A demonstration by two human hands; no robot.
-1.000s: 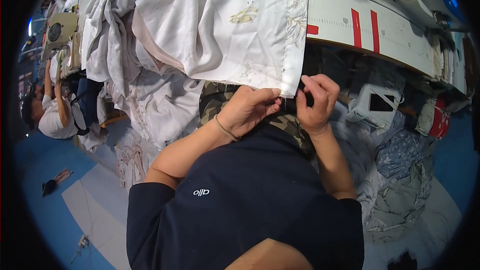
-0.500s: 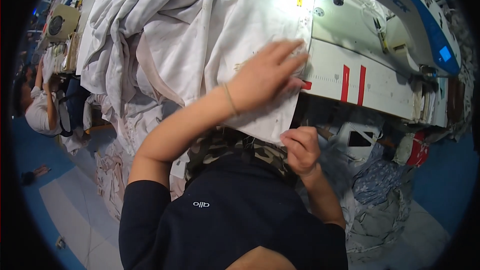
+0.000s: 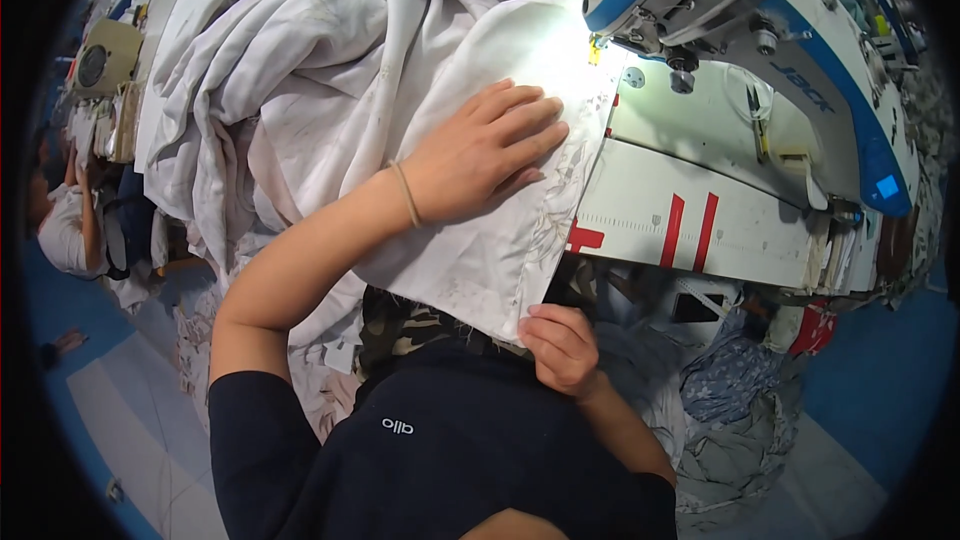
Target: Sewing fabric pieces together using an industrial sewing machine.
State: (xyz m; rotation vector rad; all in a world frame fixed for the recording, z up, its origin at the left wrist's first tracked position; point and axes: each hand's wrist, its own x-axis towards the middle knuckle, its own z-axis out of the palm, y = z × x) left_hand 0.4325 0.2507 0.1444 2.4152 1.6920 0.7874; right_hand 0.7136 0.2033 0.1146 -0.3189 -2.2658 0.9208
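While hands (image 3: 485, 155) (image 3: 562, 348) touch white cloth (image 3: 470, 260), a sewing machine (image 3: 808, 70) overhangs its edge.

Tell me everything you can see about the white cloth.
The white cloth looks soft, with a grey leafy pattern near its right edge and loose threads at the near edge. It is bunched in deep folds on the left and smoother on the right, brightly lit at the sewing machine. Its near part overhangs the table. The left hand lies flat on it; the right hand pinches its near right corner.
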